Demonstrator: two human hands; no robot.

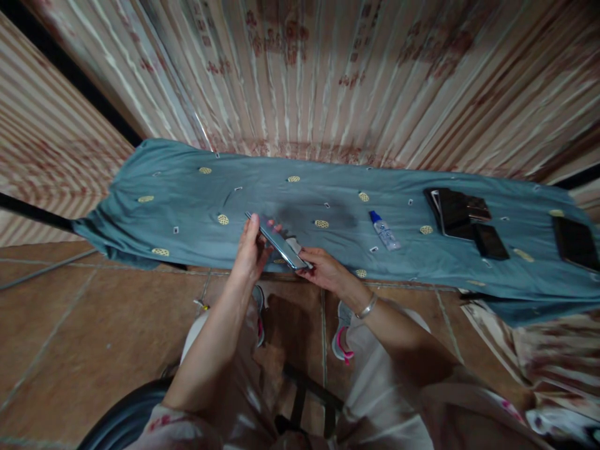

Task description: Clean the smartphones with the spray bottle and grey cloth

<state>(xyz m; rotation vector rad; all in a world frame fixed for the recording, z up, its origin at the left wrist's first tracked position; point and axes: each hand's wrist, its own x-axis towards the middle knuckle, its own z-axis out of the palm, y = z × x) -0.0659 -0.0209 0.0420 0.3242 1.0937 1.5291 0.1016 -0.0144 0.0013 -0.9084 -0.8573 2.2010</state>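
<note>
A light-blue smartphone [280, 245] is held at a slant above the front part of the cloth-covered table. My left hand [252, 250] grips its upper-left end, with the thumb along the near edge and fingers behind. My right hand [323, 267] is closed at the lower-right end, holding a small white cloth or tissue [294, 245] that shows along the phone's far side. Part of that white piece is hidden by the phone and the fingers. To the right, a small clear bottle with a blue cap [385, 231] lies on the table.
A teal patterned cloth [262, 181] covers the long table. Towards its right lie a dark laptop-like stack [452, 212], a black device [490, 242] and a black tablet-like device [575, 242]. Pleated curtains [300, 81] hang behind. A black chair [126, 415] shows below left.
</note>
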